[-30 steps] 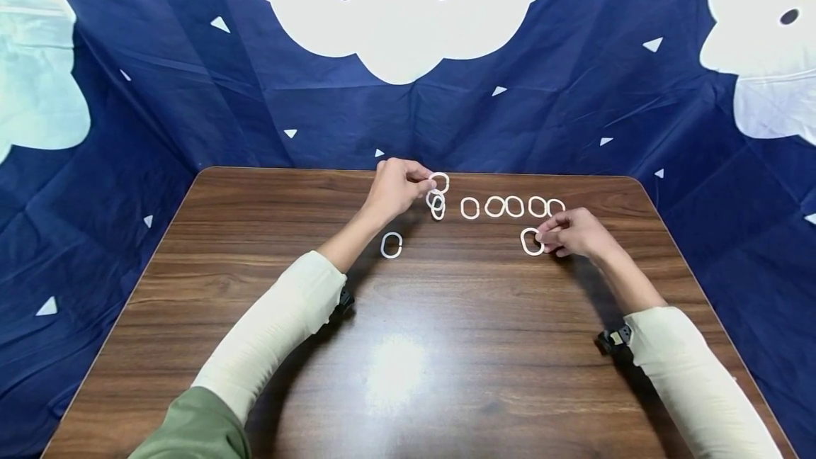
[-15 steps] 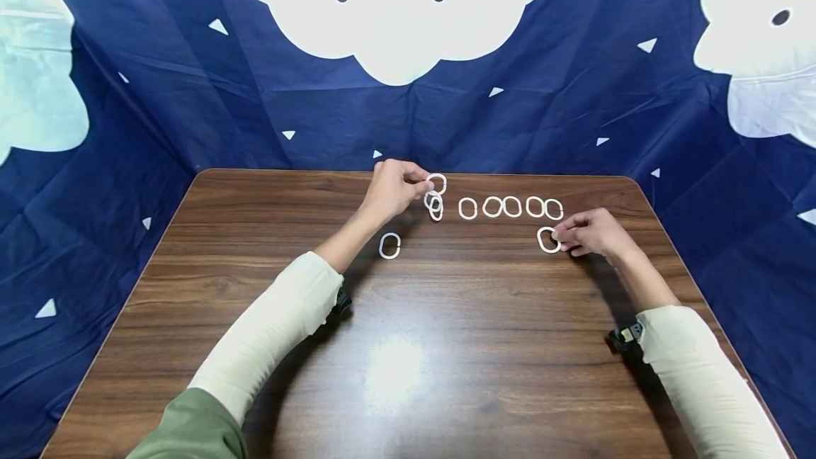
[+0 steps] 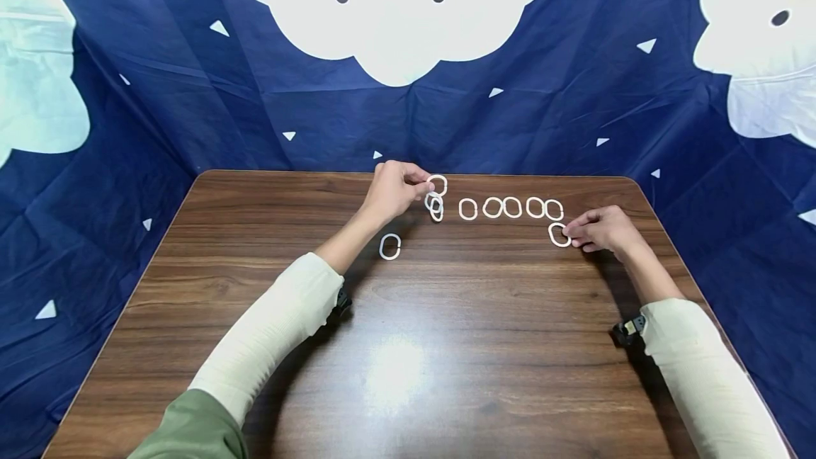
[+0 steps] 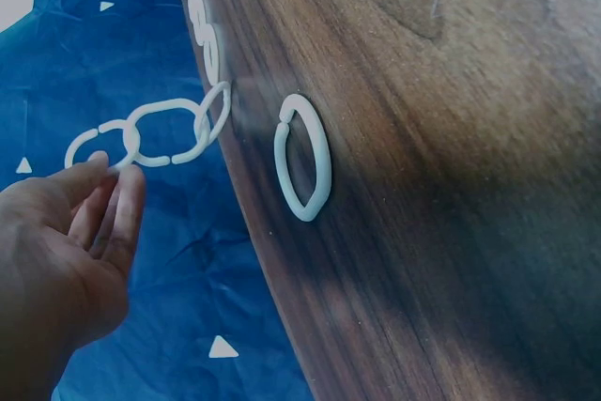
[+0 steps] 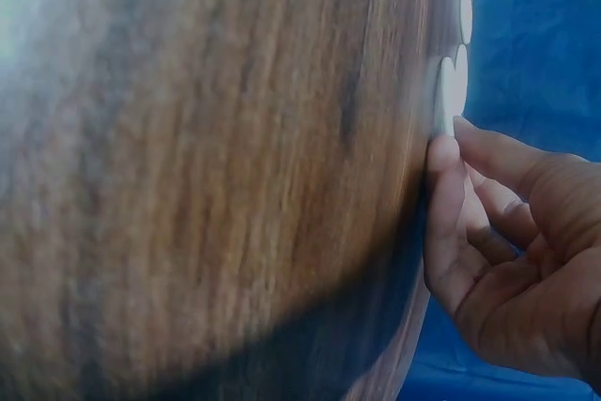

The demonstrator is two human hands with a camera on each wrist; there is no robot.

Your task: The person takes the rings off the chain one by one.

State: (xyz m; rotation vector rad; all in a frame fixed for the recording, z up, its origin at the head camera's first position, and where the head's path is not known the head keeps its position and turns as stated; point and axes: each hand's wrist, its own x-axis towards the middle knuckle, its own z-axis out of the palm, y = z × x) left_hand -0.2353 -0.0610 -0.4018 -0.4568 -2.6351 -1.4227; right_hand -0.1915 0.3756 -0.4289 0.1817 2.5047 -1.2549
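With thumb and fingertips, my left hand (image 3: 392,190) pinches the end link (image 4: 71,149) of a short chain of white plastic links near the table's back edge. Two more links hang joined from it, the middle link (image 4: 167,104) and the far link (image 4: 226,105). My right hand (image 3: 602,229) pinches a single white link (image 3: 551,235) at the right; in the right wrist view that hand (image 5: 516,251) holds it by its near end. The held link is just in front of the last link (image 3: 562,211) of a row; whether they touch, I cannot tell.
Several loose links, such as this link (image 3: 461,210), lie in a row along the back of the brown wooden table (image 3: 408,317). One separate link (image 3: 382,247) lies in front of my left hand. A blue patterned cloth (image 3: 357,119) hangs behind and beside the table.
My right hand has moved to the right with its link, then slightly back toward the row's right end. The left hand keeps hold of the chain in nearly the same place.
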